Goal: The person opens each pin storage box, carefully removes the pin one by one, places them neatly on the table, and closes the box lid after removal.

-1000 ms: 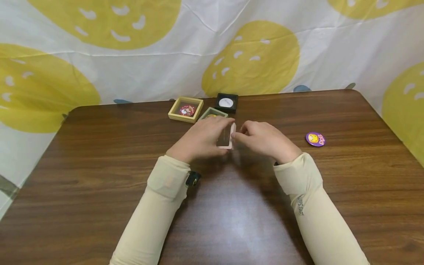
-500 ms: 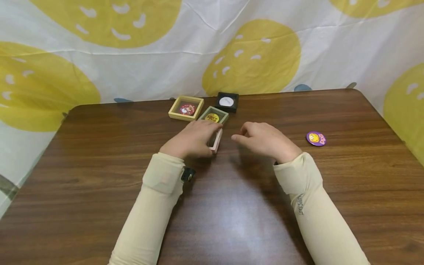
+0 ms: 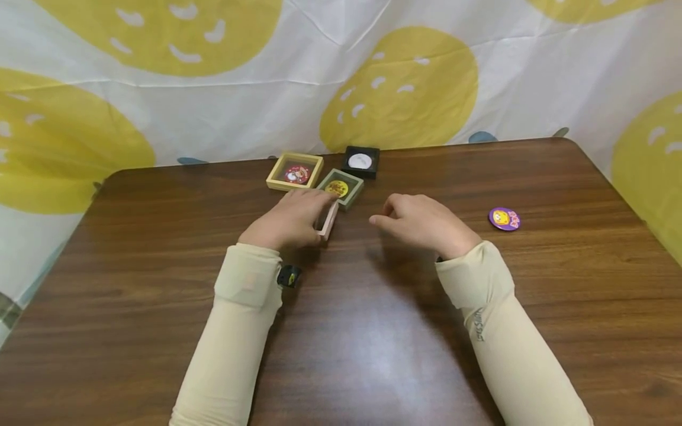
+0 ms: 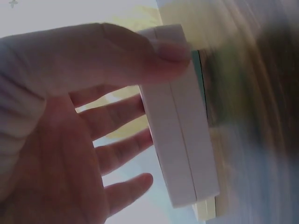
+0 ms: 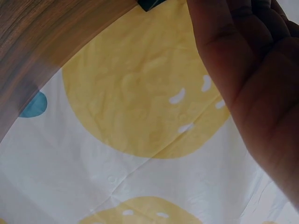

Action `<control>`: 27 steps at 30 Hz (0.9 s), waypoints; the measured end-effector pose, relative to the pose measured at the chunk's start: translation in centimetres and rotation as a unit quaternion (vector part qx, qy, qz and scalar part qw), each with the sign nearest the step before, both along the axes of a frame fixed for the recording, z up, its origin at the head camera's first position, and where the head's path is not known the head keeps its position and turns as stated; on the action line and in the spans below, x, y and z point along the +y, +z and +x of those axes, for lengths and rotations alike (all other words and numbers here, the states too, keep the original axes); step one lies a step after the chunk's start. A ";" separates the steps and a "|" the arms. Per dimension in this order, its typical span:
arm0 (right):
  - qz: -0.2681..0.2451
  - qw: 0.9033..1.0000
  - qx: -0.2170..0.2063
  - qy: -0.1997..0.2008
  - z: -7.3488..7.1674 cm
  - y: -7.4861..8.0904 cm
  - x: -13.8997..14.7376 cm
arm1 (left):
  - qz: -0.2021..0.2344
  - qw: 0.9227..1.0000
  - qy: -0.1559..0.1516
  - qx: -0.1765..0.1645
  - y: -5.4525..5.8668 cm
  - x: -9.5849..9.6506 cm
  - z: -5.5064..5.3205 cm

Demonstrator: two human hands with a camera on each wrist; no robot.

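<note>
In the head view my left hand (image 3: 288,220) grips a pale pink square display frame (image 3: 330,220) by its edges. The left wrist view shows the thumb (image 4: 163,58) pressed on the side of this frame, with fingers reaching to its far side. Most of the frame's window is hidden by the hand. Just beyond it lies a green frame (image 3: 354,194) around a yellow round badge (image 3: 337,189). My right hand (image 3: 423,222) hovers over the table to the right, fingers loosely curled and holding nothing. A purple round badge (image 3: 504,219) lies further right.
A yellow frame (image 3: 285,186) with a red badge (image 3: 296,173) and a black frame (image 3: 371,174) with a white disc (image 3: 360,161) sit near the back edge of the wooden table (image 3: 383,343). Behind hangs a patterned cloth (image 3: 213,118).
My left hand has carried the pink frame leftward, away from the right hand, which touched it a second ago. The green frame shows more now. My right hand has hardly moved.
</note>
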State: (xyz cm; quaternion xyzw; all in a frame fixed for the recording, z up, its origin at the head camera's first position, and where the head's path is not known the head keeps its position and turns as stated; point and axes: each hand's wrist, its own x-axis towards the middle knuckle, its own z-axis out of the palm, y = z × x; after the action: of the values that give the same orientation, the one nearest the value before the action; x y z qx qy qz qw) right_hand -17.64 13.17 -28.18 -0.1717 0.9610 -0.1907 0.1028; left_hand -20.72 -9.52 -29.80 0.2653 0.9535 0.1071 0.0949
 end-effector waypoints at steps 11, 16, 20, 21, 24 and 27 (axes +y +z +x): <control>0.006 1.000 -0.004 0.001 -0.2 0.0 -0.1 | -0.026 0.995 0.092 -0.030 -0.7 -2.1 -0.5; 0.017 1.000 -0.008 -0.002 -0.2 -0.1 -0.2 | -0.037 0.993 0.110 -0.026 -1.2 -2.2 -0.7; 0.015 1.000 -0.008 0.000 -0.2 -0.2 -0.2 | -0.043 0.993 0.110 -0.026 -1.5 -2.0 -0.7; 0.014 1.000 -0.009 0.001 -0.1 -0.2 -0.2 | -0.044 0.993 0.110 -0.024 -1.5 -1.9 -0.7; 0.014 1.000 -0.010 0.004 -0.1 -0.3 -0.2 | -0.040 0.992 0.115 -0.019 -1.6 -1.9 -0.6; 0.018 1.000 -0.011 0.004 -0.1 -0.3 -0.3 | -0.035 0.992 0.117 -0.012 -1.7 -1.9 -0.5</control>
State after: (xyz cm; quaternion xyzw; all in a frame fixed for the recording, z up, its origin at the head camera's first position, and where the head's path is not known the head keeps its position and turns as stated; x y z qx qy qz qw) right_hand -17.77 12.87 -28.50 -0.1717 0.9623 -0.1750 0.1174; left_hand -21.25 -11.43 -31.48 0.1473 0.9799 0.0869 0.1025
